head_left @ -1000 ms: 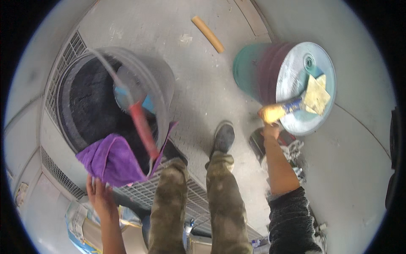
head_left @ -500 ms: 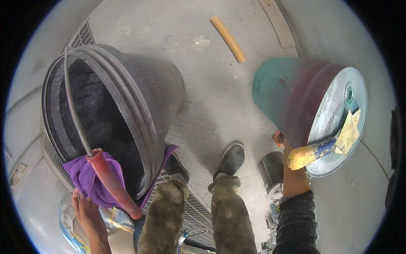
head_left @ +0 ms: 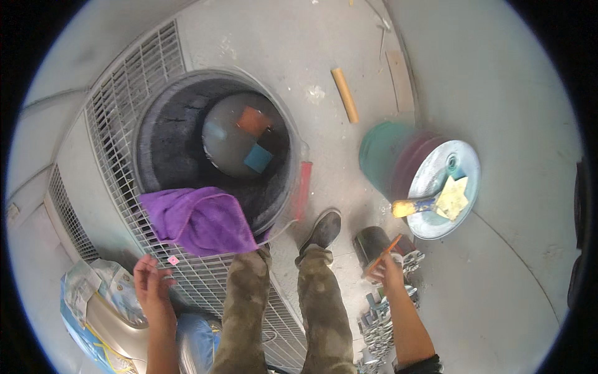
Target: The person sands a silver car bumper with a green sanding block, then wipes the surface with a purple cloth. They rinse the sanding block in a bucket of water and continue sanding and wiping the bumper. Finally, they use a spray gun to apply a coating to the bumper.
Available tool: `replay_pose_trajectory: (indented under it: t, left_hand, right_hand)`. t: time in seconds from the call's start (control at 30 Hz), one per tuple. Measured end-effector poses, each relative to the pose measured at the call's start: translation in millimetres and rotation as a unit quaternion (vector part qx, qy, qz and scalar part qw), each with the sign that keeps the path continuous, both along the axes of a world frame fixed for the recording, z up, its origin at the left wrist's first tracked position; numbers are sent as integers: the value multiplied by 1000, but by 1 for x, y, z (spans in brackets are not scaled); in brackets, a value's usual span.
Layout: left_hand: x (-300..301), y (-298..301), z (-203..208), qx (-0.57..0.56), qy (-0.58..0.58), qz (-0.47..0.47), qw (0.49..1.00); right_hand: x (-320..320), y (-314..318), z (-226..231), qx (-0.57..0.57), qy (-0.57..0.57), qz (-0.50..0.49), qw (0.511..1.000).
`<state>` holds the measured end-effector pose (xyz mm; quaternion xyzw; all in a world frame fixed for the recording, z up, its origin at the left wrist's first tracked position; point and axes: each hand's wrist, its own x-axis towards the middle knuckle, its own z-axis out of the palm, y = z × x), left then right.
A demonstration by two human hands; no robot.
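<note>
Head view: right hand (head_left: 390,273) pinches a thin orange strip (head_left: 392,245), best gripped steadily, a dark cylindrical can (head_left: 370,240) just beyond; left hand (head_left: 154,288), empty, fingers loosely spread, below a purple fabric cloth (head_left: 199,219).

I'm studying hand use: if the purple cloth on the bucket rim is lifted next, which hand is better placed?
Probably the left hand: it looks empty and is close to the purple cloth, while the right hand is farther away, holding a thin orange object.
</note>
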<state>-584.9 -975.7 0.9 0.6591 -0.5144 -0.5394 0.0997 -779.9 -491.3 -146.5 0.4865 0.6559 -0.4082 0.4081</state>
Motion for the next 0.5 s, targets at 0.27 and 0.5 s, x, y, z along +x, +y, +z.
replay_pose_trajectory:
  t: [0.27,0.5]
  left_hand:
    - [59,65,106,295,80,-80,949]
    - [86,158,253,479,120,-199,847]
  right_hand:
    - [59,-30,234,-75,65,426,899]
    - [89,-142,514,-332,150,322,874]
